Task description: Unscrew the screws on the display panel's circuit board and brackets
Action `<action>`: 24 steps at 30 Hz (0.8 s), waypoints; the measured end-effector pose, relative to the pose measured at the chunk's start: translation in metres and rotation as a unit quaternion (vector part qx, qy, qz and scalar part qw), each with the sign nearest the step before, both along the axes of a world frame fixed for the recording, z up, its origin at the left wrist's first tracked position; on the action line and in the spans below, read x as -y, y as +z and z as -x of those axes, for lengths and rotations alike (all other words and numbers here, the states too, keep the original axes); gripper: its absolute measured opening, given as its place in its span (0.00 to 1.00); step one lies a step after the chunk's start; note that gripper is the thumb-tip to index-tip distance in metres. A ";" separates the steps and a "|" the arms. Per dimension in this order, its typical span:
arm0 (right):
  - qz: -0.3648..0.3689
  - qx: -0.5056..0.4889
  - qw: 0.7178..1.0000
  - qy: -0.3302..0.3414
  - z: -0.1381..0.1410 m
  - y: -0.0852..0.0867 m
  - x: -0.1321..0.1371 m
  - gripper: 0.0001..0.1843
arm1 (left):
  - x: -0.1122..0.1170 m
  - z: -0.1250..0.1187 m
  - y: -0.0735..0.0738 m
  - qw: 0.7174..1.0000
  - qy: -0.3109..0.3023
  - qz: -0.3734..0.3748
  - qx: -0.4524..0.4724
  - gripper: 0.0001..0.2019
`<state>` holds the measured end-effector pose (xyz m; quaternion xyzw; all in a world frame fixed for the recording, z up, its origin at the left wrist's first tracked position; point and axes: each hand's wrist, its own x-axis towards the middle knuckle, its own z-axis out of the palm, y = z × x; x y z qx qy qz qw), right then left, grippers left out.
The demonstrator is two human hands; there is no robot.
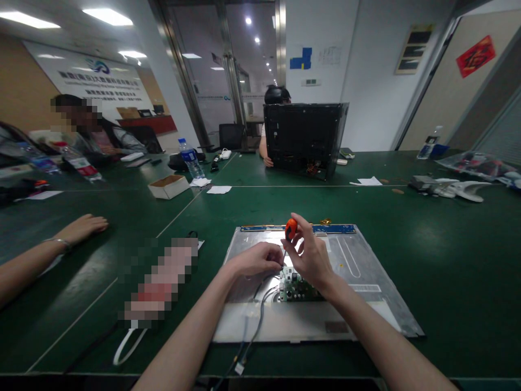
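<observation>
A flat metal display panel [350,260] lies in front of me, with a green circuit board [291,288] on its middle. In my right hand [311,252] is an orange and black screwdriver [290,230], held by its handle with the thin shaft pointing down to the board's upper left edge. My left hand [260,258] is closed beside the shaft's lower end. Whatever its fingertips pinch, if anything, is too small to make out. Grey and black cables [260,312] run from the board toward the near table edge, ending in a white connector [239,369].
Left of the panel lies a blurred pinkish object [163,282] with a white loop. Another person's arm [52,252] rests further left. Beyond stand an open white box [169,186], a water bottle [190,158] and a black monitor casing [305,138] with a person behind it.
</observation>
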<state>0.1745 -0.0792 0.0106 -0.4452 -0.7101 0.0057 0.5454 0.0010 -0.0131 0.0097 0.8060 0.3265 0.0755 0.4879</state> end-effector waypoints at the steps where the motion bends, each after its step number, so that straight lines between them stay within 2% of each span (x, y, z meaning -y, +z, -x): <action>1: -0.002 0.002 1.000 0.003 0.000 0.000 0.000 0.30 | 0.000 0.000 0.000 1.000 0.001 -0.001 0.002 0.03; 15: -0.001 0.024 1.000 -0.015 0.000 -0.003 -0.002 0.31 | 0.005 -0.001 0.004 1.000 0.010 0.000 -0.005 0.02; 24: -0.021 -0.008 1.000 -0.009 -0.001 -0.002 -0.001 0.30 | 0.005 0.001 0.003 1.000 0.007 0.005 -0.014 0.02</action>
